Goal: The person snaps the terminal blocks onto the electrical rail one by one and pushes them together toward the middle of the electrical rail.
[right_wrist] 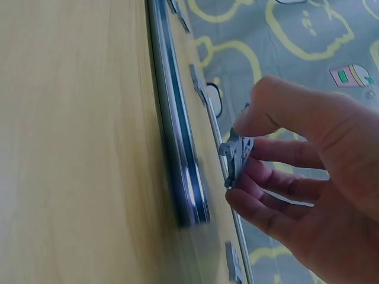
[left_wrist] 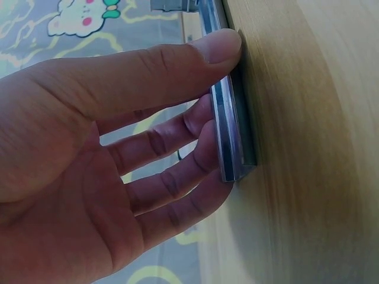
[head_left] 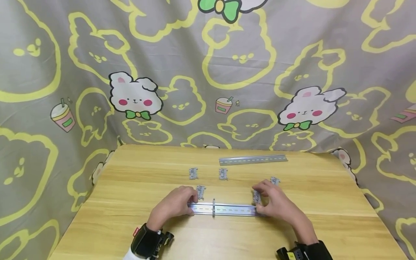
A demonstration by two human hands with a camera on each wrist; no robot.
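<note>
A silver metal rail (head_left: 227, 209) lies along the near middle of the wooden table (head_left: 130, 231), with one grey clip (head_left: 213, 207) standing on it. My left hand (head_left: 191, 207) pinches the rail's left end; the left wrist view shows the thumb (left_wrist: 213, 50) on one edge of the rail (left_wrist: 228, 136) and the fingers on the other. My right hand (head_left: 259, 199) is at the rail's right end and pinches a small grey clip (head_left: 256, 196) just behind it. In the right wrist view that clip (right_wrist: 237, 155) sits between thumb and fingers, close to the rail (right_wrist: 180, 165).
A second rail (head_left: 253, 159) lies near the table's far edge. Loose grey clips rest between the rails: two further back (head_left: 193, 173) (head_left: 223, 173), one by my left hand (head_left: 200, 192), one behind my right hand (head_left: 275, 180). A patterned cloth (head_left: 208, 72) hangs behind.
</note>
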